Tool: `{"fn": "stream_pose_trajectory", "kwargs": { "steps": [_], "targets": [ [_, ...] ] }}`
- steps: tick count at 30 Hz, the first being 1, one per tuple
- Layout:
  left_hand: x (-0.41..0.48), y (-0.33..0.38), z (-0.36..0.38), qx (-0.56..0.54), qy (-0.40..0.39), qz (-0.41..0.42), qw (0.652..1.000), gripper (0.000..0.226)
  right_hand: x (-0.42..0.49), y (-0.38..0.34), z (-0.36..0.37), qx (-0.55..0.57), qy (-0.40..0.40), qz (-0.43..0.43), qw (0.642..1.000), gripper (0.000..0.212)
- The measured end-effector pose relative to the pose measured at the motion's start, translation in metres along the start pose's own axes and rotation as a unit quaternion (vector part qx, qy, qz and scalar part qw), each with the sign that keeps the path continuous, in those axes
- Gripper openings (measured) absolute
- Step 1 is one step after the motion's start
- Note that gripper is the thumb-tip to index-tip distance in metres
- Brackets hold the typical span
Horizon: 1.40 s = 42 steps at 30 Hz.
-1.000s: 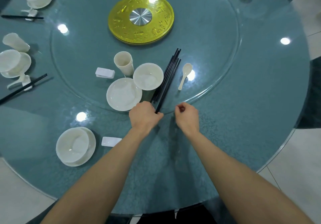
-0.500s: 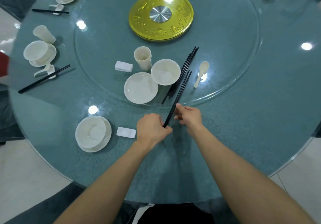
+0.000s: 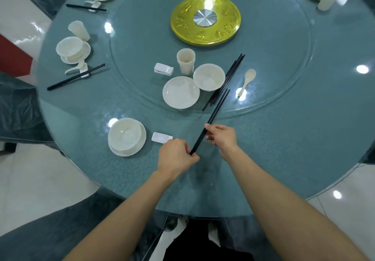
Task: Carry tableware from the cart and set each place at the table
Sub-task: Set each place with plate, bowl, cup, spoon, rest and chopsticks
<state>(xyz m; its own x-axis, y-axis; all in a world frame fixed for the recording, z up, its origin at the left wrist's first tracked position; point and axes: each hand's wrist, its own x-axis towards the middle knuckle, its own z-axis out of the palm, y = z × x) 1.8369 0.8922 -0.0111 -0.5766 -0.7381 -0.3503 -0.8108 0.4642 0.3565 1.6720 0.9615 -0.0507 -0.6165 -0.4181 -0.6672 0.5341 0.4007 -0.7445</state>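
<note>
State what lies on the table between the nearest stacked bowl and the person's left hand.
A white chopstick rest lies flat there, seen in the head view.

a gold disc [image 3: 182, 22] with a silver hub [image 3: 205, 18] lies at the middle of the glass turntable [image 3: 274, 68]. the glossy pale floor [image 3: 36, 179] reflects lights. a red panel [image 3: 12, 58] shows at left, above a grey draped chair [image 3: 16, 102].

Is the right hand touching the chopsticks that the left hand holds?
Touching. The head view shows the right hand pinching the chopsticks mid-shaft between thumb and fingers, while the left hand grips their near end.
</note>
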Motion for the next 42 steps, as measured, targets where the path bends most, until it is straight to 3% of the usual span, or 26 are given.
{"fn": "stream_pose_trajectory", "kwargs": {
  "steps": [12, 21, 24, 27, 31, 42],
  "targets": [
    [-0.074, -0.1, 0.008, 0.01, 0.004, -0.107, 0.994, 0.041, -0.05, 0.067, 0.095, -0.112, -0.102, 0.003, 0.988, 0.021],
    [-0.095, -0.126, 0.023, -0.024, -0.01, -0.146, 0.989, 0.041, -0.057, 0.091, 0.114, -0.204, -0.108, 0.036, 0.972, 0.023],
    [-0.093, -0.126, 0.027, -0.039, -0.014, -0.155, 0.987, 0.04, -0.06, 0.087, 0.116, -0.276, -0.099, -0.006, 0.956, 0.029],
    [-0.092, -0.124, 0.029, -0.046, -0.014, -0.162, 0.986, 0.043, -0.062, 0.081, 0.117, -0.389, -0.088, -0.088, 0.913, 0.041],
    [-0.092, -0.122, 0.029, -0.04, -0.014, -0.165, 0.985, 0.043, -0.064, 0.078, 0.111, -0.461, -0.07, -0.134, 0.875, 0.034],
    [-0.091, -0.123, 0.024, -0.004, -0.033, -0.172, 0.985, 0.033, -0.065, 0.072, 0.091, -0.48, -0.058, -0.153, 0.862, 0.033]
  ]
}}
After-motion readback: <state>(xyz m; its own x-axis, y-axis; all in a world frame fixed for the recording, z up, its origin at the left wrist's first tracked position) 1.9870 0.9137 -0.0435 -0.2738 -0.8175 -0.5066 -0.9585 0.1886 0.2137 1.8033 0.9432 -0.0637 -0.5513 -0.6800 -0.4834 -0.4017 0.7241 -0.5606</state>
